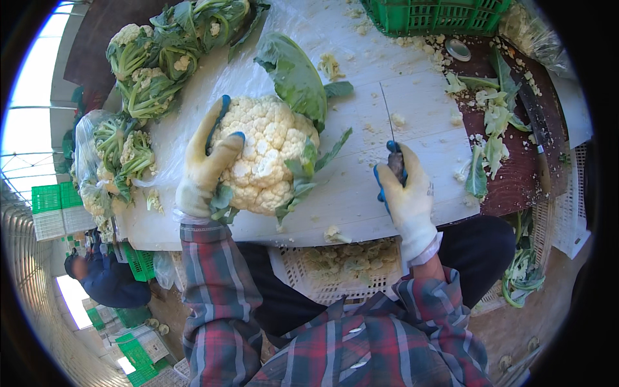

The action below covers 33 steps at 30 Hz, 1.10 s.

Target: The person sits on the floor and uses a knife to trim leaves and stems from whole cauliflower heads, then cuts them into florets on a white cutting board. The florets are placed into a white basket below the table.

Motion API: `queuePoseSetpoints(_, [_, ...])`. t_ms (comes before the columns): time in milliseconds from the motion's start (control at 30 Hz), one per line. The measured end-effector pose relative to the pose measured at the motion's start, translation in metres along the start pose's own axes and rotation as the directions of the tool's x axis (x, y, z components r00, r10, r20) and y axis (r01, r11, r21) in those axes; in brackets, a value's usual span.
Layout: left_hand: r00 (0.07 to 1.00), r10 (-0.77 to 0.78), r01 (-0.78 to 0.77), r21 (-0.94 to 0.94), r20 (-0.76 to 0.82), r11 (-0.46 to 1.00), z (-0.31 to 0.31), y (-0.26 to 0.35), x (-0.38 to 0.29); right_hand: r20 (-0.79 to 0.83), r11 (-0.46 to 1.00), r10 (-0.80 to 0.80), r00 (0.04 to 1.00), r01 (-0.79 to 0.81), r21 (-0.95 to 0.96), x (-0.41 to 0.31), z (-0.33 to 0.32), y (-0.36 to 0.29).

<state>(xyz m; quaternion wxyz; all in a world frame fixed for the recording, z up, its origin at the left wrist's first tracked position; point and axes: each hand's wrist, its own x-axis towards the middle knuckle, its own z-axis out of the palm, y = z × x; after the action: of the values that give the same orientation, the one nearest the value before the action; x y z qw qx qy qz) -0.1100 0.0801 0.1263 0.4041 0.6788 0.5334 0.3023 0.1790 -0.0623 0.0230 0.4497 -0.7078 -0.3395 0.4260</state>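
A large cream-white cauliflower head (263,152) rests on the white tabletop (358,193), with green leaves around its right side and one big leaf (295,77) rising behind it. My left hand (208,159), in a cream glove with blue coating, grips the cauliflower's left side, thumb on top of the curds. In a matching glove, my right hand (408,188) is closed around the dark handle of a knife (388,113). Its thin blade points away from me over the table, apart from the cauliflower. Small curd crumbs lie near the blade.
Several leafy cauliflowers (150,82) are heaped at the far left. A green crate (435,17) stands at the back. On the dark red board (522,169) at right lie leaf scraps and a large knife (534,116). Below the table edge, a white basket (314,283) holds trimmings. Another person (111,280) is at left.
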Motion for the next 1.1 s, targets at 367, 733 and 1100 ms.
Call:
queuePoseSetpoints(367, [0.943, 0.062, -0.319, 0.841, 0.326, 0.437, 0.027, 0.066, -0.061, 0.046, 0.705, -0.275, 0.96, 0.234, -0.67, 0.126, -0.029, -0.04])
queuePoseSetpoints(733, [0.885, 0.416, -0.246, 0.55, -0.209, 0.798, 0.063, -0.008, -0.073, -0.5, 0.446, -0.164, 0.851, -0.388, -0.807, 0.056, -0.299, -0.032])
queuePoseSetpoints(1100, [0.905, 0.392, -0.321, 0.336, -0.167, 0.885, 0.056, 0.013, -0.032, -0.331, 0.589, -0.467, 0.82, 0.01, -0.808, 0.042, -0.342, 0.068])
